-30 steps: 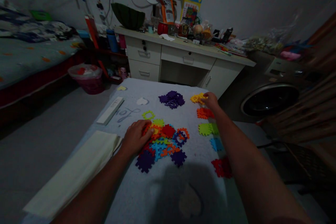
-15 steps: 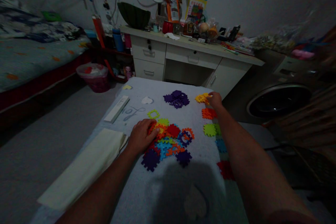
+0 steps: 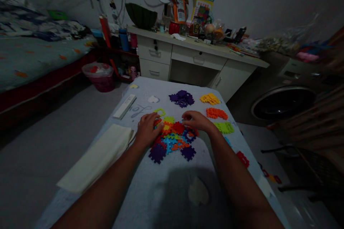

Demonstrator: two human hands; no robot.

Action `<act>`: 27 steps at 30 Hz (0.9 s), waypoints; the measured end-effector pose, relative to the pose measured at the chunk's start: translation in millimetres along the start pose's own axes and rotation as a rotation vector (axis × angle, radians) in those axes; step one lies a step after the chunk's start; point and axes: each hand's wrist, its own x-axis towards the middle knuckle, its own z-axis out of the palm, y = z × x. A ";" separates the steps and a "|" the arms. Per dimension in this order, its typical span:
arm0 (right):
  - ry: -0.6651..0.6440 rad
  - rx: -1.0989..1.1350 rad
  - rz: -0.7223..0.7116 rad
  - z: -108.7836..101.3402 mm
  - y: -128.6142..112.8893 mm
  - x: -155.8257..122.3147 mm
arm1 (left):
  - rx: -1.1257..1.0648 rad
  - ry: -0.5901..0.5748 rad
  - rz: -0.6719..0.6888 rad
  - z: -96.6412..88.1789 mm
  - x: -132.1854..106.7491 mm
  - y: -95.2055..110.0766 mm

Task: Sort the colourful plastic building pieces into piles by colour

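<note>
A mixed pile of notched plastic puzzle tiles [image 3: 172, 145] in red, orange, blue, green and purple lies on the covered table. On the pile's left edge rests my left hand [image 3: 148, 128], thumb apart from the fingers, touching orange and red tiles. Over the pile's right side, by a red tile [image 3: 178, 127], hovers my right hand [image 3: 198, 120], fingers bent and apart, nothing visible in them. Sorted by colour are purple tiles [image 3: 182, 98] at the back, then yellow [image 3: 210, 98], orange [image 3: 216, 113], green [image 3: 225, 127] and red ones [image 3: 243, 159] down the right side. My right forearm partly hides blue tiles [image 3: 228, 141].
A long white box [image 3: 124, 106] and a folded cream cloth [image 3: 98, 159] lie on the table's left. Behind stands a cluttered white desk [image 3: 154, 59]. A washing machine [image 3: 285, 93] is at right, a pink bin [image 3: 100, 78] at left. Several coloured pieces [image 3: 272, 177] lie on the floor.
My right hand has left the yellow tiles and come back leftward and nearer to the mixed pile. My left hand stays at the pile's left edge. The view has shifted slightly.
</note>
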 end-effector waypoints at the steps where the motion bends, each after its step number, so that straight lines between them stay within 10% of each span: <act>1: -0.044 -0.032 -0.022 6.2 -7.3 -4.2 | 0.006 -0.010 -0.005 -0.6 -0.4 1.6; 11: -0.012 -0.147 -0.030 29.7 -23.7 -21.5 | 0.048 -0.062 0.011 -2.3 -1.5 5.2; 27: 0.330 0.029 0.120 -24.8 19.4 -102.7 | 0.072 -0.095 0.021 -0.8 0.6 0.7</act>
